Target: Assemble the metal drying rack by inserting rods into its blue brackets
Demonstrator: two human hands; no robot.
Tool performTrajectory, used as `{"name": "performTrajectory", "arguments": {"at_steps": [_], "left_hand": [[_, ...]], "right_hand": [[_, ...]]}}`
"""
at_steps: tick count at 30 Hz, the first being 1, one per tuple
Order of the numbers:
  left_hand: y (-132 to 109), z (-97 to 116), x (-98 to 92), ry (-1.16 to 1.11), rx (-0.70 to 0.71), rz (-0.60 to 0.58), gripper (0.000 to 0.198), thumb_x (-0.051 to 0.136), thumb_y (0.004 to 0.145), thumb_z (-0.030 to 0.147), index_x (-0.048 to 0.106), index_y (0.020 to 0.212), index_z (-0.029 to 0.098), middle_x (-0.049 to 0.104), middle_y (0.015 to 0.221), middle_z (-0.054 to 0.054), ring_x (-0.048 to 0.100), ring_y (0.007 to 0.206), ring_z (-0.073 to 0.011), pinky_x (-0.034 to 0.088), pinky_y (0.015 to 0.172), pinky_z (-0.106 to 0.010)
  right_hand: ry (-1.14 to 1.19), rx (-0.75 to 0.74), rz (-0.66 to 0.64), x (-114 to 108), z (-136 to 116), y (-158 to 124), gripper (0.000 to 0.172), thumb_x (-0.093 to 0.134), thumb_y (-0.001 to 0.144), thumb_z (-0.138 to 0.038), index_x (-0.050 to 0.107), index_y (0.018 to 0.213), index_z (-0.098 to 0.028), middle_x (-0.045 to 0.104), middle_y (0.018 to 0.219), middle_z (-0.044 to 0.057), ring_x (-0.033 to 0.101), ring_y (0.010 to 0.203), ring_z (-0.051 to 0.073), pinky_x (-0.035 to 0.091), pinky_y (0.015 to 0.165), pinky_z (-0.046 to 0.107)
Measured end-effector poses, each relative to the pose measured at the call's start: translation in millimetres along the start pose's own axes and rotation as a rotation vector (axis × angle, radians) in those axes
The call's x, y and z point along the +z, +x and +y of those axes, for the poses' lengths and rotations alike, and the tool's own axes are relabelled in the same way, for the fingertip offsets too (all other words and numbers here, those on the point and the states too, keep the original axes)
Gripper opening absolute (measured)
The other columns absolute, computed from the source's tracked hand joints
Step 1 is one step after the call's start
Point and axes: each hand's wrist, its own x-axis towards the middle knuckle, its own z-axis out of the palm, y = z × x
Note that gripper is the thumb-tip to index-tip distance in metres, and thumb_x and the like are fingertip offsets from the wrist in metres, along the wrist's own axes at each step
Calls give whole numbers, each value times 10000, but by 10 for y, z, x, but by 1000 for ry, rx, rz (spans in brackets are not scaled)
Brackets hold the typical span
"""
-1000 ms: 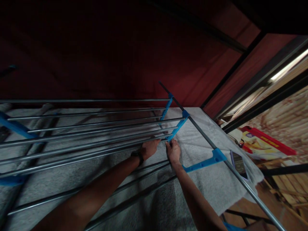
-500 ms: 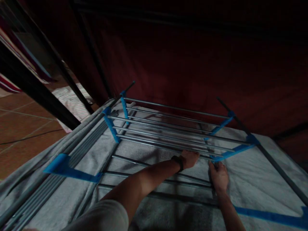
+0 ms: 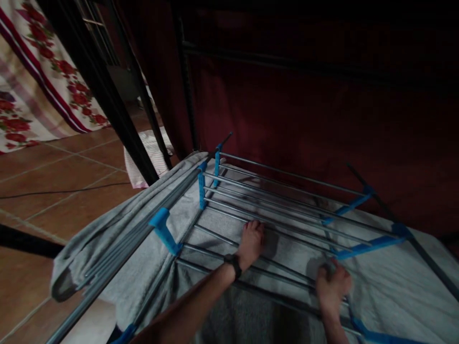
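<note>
A metal rack (image 3: 272, 203) with thin grey rods and blue plastic brackets lies on a grey cloth. My left hand (image 3: 252, 241), with a dark band at the wrist, is at the lowest rod of the raised shelf section, its fingers bent over that rod. Lower right, my right hand (image 3: 333, 289) hovers close to the side bar, thumb and fingers apart and slightly blurred. Just beyond it is a blue bracket (image 3: 371, 246) at the shelf's right end. Another blue bracket (image 3: 165, 231) joins the rods on the left.
The grey cloth (image 3: 380, 282) covers the surface under the rack. Dark posts (image 3: 103, 95) stand at the left, before a floral cloth (image 3: 46, 81). A striped cloth (image 3: 139, 162) and a black cable (image 3: 71, 192) lie on the tiled floor. Behind hangs a dark red curtain (image 3: 287, 114).
My left hand has moved left along the rod, away from the right bracket. My right hand has come off the shelf's corner and opened. The view has turned left.
</note>
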Motion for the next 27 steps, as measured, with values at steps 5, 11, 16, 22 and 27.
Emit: {"name": "performTrajectory", "arguments": {"at_steps": [5, 11, 16, 22, 27], "left_hand": [[-283, -624, -337, -96, -294, 237, 229, 455, 938, 151, 674, 991, 191, 644, 1007, -87, 598, 979, -225, 481, 926, -356], [-202, -1378, -673, -4, -646, 466, 331, 547, 801, 45, 567, 1110, 163, 602, 1091, -113, 590, 1085, -257, 472, 977, -390], [-168, -1574, -711, 94, -721, 387, 174, 535, 873, 110, 549, 1045, 135, 608, 1022, -136, 594, 1052, -273, 451, 933, -378], [-113, -1635, -615, 304, -745, 327, 270, 452, 934, 144, 566, 1172, 86, 609, 1113, -186, 584, 1081, -314, 420, 902, -394], [-102, -1716, -569, 334, -741, 318, 334, 378, 985, 201, 591, 1214, 83, 616, 1138, -184, 575, 1074, -330, 411, 872, -403]], "right_hand": [[225, -400, -208, 256, -1205, -256, 370, 384, 955, -282, 602, 1245, -208, 615, 1243, 133, 539, 1185, 279, 427, 1026, 500], [156, -649, -486, 703, -2371, -261, 415, 393, 971, -126, 591, 1330, -194, 632, 1305, 111, 516, 1237, 245, 398, 1064, 414], [22, -692, -613, 1115, -2811, -333, 407, 416, 977, -107, 592, 1336, -184, 646, 1294, 113, 529, 1208, 250, 398, 1041, 397], [-83, -702, -684, 1388, -2952, -356, 363, 387, 1016, -115, 634, 1271, -187, 675, 1203, 113, 583, 1103, 231, 412, 989, 363], [-57, -718, -725, 1375, -2945, -340, 343, 403, 1027, -140, 657, 1240, -228, 686, 1140, 78, 599, 1064, 210, 420, 954, 328]]}}
